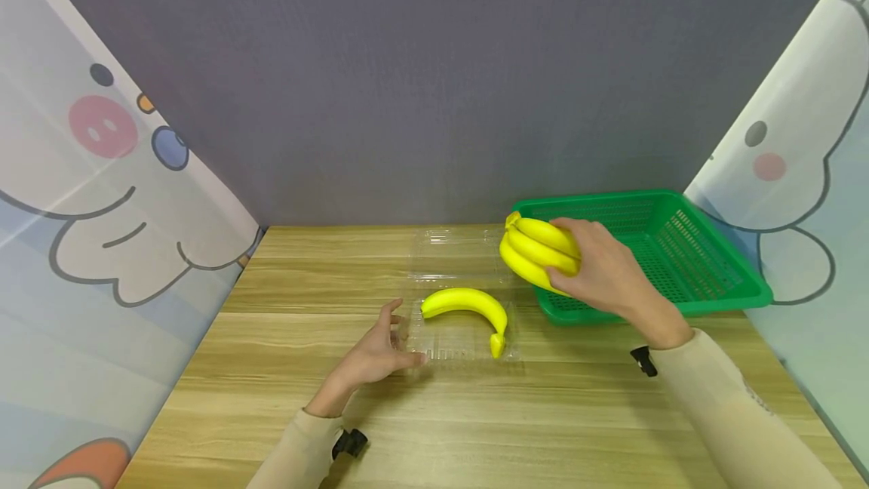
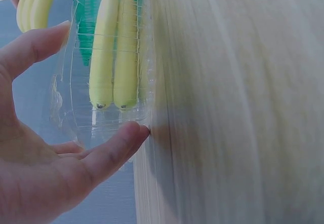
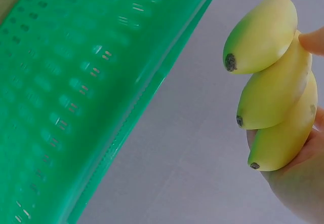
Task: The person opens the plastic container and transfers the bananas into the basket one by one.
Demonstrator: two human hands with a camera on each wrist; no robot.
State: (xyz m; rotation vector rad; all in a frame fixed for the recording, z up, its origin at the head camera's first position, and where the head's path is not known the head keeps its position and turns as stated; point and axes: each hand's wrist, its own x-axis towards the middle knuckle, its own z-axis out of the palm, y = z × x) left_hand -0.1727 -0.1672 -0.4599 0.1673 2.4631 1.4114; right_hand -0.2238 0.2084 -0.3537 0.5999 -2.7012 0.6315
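My right hand (image 1: pixel 600 266) grips a bunch of yellow bananas (image 1: pixel 536 251), raised over the left rim of the green basket (image 1: pixel 720 300). Three bananas with dark tips show in this bunch (image 3: pixel 273 100) in the right wrist view. At the left side of a clear plastic box (image 1: pixel 451 342), my left hand (image 1: pixel 373 353) holds its edge between spread thumb and fingers. Inside the box lies a curved banana bunch (image 1: pixel 475 300), its stem toward the near right. Two banana bodies (image 2: pixel 104 67) show through the plastic in the left wrist view.
The clear lid (image 1: pixel 455 251) is folded back behind the box on the wooden table (image 1: pixel 299 278). A grey wall (image 1: pixel 434 96) rises at the back, and printed cartoon panels (image 1: pixel 68 247) flank both sides.
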